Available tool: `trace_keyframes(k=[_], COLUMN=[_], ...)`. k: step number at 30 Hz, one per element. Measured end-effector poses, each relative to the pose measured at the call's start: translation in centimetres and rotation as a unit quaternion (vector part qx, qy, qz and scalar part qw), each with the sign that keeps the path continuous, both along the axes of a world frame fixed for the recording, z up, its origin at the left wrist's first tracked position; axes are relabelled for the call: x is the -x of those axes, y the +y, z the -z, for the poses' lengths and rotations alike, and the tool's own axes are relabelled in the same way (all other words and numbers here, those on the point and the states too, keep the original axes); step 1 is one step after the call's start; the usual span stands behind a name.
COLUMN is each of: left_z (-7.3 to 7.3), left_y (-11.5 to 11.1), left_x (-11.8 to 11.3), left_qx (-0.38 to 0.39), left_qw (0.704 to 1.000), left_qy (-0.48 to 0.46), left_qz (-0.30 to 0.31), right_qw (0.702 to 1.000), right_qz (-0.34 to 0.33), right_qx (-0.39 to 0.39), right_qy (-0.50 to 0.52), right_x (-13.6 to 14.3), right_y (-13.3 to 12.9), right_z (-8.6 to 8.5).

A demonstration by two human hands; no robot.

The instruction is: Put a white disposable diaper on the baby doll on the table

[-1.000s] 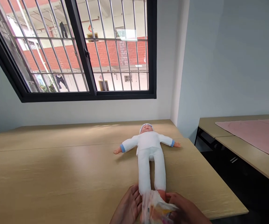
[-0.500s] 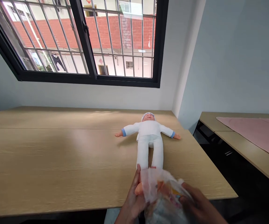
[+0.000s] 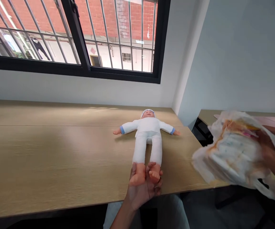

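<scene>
A baby doll [image 3: 149, 125] in white clothes with blue cuffs lies on its back on the wooden table, arms spread and bare feet towards me. My left hand [image 3: 141, 192] is under the feet, its fingers curled round both ankles. At the far right, my right hand [image 3: 268, 149] grips a whitish plastic bag [image 3: 235, 159] with orange and pink patches. The bag hangs in the air over the table's right edge, slightly blurred. Its contents cannot be made out clearly.
The wooden table [image 3: 56, 165] reaches back to the wall under a barred window [image 3: 118, 74]. A second table [image 3: 205, 114] with a pink sheet [image 3: 268, 120] stands to the right, across a dark gap. My legs [image 3: 175, 210] are below the front edge.
My right hand has swung the plastic bag from over the doll's feet to the far right. The doll's feet now show, with my left hand round them. The view has tilted down slightly.
</scene>
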State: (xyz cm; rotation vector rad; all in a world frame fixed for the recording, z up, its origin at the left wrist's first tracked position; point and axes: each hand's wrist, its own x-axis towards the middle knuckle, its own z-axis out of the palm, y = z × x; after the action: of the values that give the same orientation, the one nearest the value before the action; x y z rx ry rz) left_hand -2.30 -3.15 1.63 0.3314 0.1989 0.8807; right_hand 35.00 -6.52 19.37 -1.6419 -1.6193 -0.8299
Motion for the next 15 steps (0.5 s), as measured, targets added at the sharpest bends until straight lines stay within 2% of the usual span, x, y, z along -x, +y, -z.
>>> trace_keyframes(k=[2,3,4,5,7,9,11,13,15], left_z=[-0.5,-0.7,-0.9,-1.2,-1.8,-2.5,-3.3,-4.4,-6.0], left_y=[-0.1,-0.1,-0.1,-0.1,0.1,0.4,0.8,1.3,1.9], left_x=[0.0,0.1,0.1,0.1,0.1,0.2,0.4,0.7,1.0], left_qx=[0.002,0.003,0.004,0.003,-0.004,-0.018,-0.039,-0.063,-0.090], left_qw=[1.000,1.000,1.000,1.000,1.000,0.999,0.999,0.997,0.995], left_qy=[0.004,0.004,0.002,-0.002,-0.013,-0.024,-0.030,-0.025,-0.013], left_qz=[-0.003,-0.005,-0.007,-0.007,-0.001,0.011,0.019,0.028,0.042], right_qw=[0.997,0.996,0.994,0.991,0.967,0.923,0.867,0.824,0.802], right_qz=[0.048,0.027,-0.025,-0.089,-0.211,-0.271,-0.304,-0.322,-0.337], right_qx=[-0.049,-0.066,-0.063,-0.026,0.111,0.263,0.392,0.466,0.492], right_qy=[-0.021,-0.050,-0.084,-0.097,-0.093,-0.070,-0.055,-0.020,0.037], right_x=[2.2,3.3,4.3,5.3,7.2,9.2,10.8,11.7,11.7], right_y=[0.4,0.8,1.4,2.1,3.5,4.1,3.8,2.7,1.8], right_z=[0.5,1.2,2.2,3.6,7.0,10.8,13.7,15.2,15.3])
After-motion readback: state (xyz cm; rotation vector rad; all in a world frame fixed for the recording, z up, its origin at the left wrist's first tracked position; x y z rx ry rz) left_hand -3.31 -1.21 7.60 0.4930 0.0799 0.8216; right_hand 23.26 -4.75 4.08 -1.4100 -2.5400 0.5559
